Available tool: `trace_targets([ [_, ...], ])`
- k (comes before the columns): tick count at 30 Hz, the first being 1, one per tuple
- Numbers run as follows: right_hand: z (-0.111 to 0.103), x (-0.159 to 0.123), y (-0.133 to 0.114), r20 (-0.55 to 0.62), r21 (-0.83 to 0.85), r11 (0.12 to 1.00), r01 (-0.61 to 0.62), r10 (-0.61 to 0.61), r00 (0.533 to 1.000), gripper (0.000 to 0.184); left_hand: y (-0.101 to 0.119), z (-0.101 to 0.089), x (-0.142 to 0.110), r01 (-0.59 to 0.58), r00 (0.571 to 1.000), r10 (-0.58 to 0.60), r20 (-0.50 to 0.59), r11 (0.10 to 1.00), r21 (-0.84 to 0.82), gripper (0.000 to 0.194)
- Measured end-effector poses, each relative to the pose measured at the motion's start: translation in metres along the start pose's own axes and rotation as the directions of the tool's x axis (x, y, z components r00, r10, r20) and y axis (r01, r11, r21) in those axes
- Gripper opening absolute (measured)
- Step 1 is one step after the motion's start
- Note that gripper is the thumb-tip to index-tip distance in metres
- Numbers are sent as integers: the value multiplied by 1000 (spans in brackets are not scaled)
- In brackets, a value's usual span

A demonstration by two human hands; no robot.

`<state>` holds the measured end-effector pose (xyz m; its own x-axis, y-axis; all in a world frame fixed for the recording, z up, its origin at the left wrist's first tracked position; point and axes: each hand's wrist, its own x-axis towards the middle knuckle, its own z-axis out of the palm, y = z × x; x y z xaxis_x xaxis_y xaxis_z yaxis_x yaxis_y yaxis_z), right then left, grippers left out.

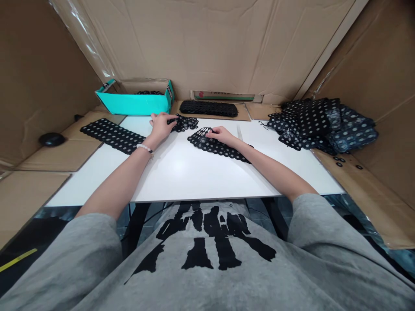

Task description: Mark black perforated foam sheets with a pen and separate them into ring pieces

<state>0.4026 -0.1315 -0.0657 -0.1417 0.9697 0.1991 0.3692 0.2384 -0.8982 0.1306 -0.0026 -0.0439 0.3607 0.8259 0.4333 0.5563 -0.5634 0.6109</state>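
My left hand (161, 125) is at a small heap of black ring-shaped pieces (187, 122), its thumb and fingers pinched together at the heap's left edge. What lies between those fingertips is too small to make out. With finger and thumb my right hand (222, 135) grips the upper edge of a black sheet full of round holes (220, 149), raising that edge off the white table (181, 181). The sheet's far right end runs under my right forearm. Another black holed strip (112, 134) lies flat left of my left wrist, partly covered by it.
A turquoise box (134, 103) with black pieces inside stands at the back left. Behind the heap lies a stack of black strips (208, 108). Dotted black sheets (319, 123) pile up at right, with loose rings (339, 162) nearby. Cardboard walls (207, 47) enclose the table.
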Motion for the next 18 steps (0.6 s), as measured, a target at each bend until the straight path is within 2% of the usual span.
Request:
trace_targets([
  [2,0,0,-2,-6,-7,1000,-1,1,1000,46,16,2,-4,-29,1000,30,-6,995,94,38],
  [4,0,-1,-3,-17,-22,1000,-7,7,1000,48,36,7,-9,-144,983,132,127,985,97,30],
  [6,0,0,-4,-29,-31,999,-15,14,999,50,56,15,-16,-250,937,227,264,967,56,25],
  [9,0,1,-2,-40,-25,1000,-14,13,999,55,81,32,-33,-319,900,297,319,948,16,29],
  [11,-2,1,0,-24,-23,1000,-8,7,1000,56,91,42,-44,-294,906,290,309,955,-35,29],
  [13,-6,1,0,3,-30,1000,-5,5,1000,56,95,47,-50,-231,929,245,276,970,-83,29],
  [18,-21,1,-1,120,-74,997,3,6,993,46,89,50,-44,-114,959,144,246,985,-131,21],
])
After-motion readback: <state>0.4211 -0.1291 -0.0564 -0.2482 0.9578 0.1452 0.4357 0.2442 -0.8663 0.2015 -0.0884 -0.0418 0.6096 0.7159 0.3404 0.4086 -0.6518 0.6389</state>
